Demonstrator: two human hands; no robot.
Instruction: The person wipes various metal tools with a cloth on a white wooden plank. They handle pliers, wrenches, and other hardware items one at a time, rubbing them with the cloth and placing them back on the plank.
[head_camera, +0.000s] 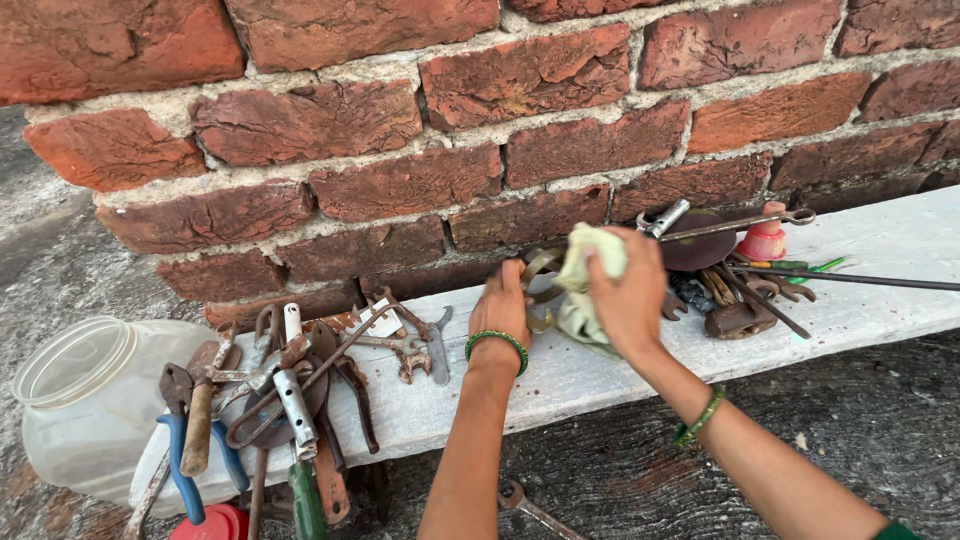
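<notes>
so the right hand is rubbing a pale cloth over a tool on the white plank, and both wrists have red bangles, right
Not quite: the bangles are green, not red, as the head view shows. The rest holds: the right hand presses a pale cloth on a tool on the white plank.

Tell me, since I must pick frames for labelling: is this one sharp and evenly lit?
Head view: soft, even daylight, no glare and only faint shadows; brick wall and rusty tools crisp; right hand with its pale cloth slightly soft; straight white plank shows little distortion.

Bare forearms, a green bangle (497, 343) on each wrist.
</notes>
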